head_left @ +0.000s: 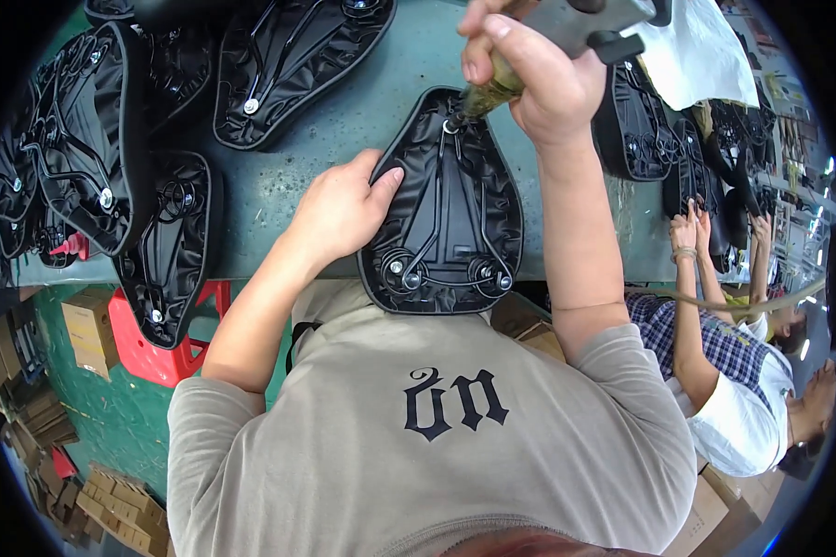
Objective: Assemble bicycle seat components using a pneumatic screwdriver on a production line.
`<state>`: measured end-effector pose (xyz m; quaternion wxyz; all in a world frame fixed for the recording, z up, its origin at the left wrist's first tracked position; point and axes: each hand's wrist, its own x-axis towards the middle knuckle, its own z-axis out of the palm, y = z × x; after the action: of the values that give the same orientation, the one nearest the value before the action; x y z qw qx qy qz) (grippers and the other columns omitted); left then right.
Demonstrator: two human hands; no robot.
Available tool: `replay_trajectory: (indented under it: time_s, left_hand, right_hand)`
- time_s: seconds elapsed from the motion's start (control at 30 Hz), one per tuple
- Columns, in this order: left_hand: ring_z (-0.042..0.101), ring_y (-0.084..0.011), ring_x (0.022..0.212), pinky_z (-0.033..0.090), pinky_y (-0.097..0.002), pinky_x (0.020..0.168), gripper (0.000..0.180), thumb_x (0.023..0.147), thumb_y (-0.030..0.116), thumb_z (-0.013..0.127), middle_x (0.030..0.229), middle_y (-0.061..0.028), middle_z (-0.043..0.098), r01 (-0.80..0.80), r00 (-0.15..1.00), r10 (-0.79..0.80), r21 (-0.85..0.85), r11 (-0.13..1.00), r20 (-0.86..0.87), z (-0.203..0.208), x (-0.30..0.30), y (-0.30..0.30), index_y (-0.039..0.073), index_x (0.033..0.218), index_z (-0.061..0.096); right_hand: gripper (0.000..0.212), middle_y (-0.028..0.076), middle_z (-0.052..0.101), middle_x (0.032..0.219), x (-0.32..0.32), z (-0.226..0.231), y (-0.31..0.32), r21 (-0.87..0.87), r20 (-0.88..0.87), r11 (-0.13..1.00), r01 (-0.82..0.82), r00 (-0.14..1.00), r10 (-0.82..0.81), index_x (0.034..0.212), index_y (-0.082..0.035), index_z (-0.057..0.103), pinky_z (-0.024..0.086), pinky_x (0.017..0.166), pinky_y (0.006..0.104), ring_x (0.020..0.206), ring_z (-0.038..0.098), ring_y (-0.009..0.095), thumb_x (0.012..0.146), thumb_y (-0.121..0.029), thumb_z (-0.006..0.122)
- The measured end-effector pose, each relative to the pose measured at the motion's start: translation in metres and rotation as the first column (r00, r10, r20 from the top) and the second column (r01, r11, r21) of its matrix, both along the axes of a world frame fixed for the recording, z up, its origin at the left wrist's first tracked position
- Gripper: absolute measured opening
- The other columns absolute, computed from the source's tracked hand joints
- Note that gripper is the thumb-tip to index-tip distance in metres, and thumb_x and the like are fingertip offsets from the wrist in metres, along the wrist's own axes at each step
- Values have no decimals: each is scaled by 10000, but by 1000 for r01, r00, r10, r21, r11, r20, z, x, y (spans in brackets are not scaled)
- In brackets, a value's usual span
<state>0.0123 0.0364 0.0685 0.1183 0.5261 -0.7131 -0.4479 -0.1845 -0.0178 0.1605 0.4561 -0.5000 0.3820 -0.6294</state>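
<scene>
A black bicycle saddle (450, 213) lies upside down on the bench in front of me, its nose pointing away. Its metal rails and coil springs show. My left hand (344, 204) grips the saddle's left edge, thumb on the underside and fingers mostly hidden beyond the rim. Up at the nose, my right hand (553, 79) is wrapped around a grey power driver (576, 23), tilted down to the left. The driver's tip meets the bolt (450, 125) where the rails come together. The top of the driver is cut off by the picture's edge.
More upturned saddles (293, 70) lie to the left, one saddle (169, 246) overhanging the bench edge above a red stool (158, 357). Saddles (636, 125) and a white sheet (697, 56) are at right. Co-workers' hands (687, 232) work farther right. Cardboard boxes (121, 506) stand lower left.
</scene>
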Motion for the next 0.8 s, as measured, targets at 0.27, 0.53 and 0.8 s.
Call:
replay_trajectory:
  time_s: [0.27, 0.53, 0.8]
  left_hand:
    - [643, -495, 1042, 507, -530, 901, 395, 1027, 374, 557, 1010, -314, 691, -4, 1000, 4, -27, 1000, -9, 0, -2, 5, -7, 1097, 631]
    - [662, -481, 1019, 511, -541, 881, 428, 1016, 306, 613, 1047, -318, 669, -288, 951, 307, 237, 928, -43, 13, -7, 32, -87, 1171, 548]
    - [500, -352, 1375, 436, -456, 1127, 574, 745, 12, 742, 1402, -139, 569, 248, 899, -438, -794, 555, -26, 18, -44, -27, 66, 1298, 601]
  right_hand:
    - [192, 130, 694, 950, -12, 6, -4, -48, -86, 993, -109, 991, 104, 1081, 11, 613, 521, 538, 270, 626, 639, 146, 901, -39, 655]
    - [357, 228, 596, 1094, -90, 49, 77, -399, 58, 899, -182, 973, 223, 1292, 14, 534, 509, 723, 437, 750, 623, 250, 953, -55, 444]
    - [448, 212, 588, 1166, -117, 44, 119, -355, -32, 898, -258, 964, 264, 1357, -2, 563, 498, 747, 427, 777, 606, 222, 932, -91, 453]
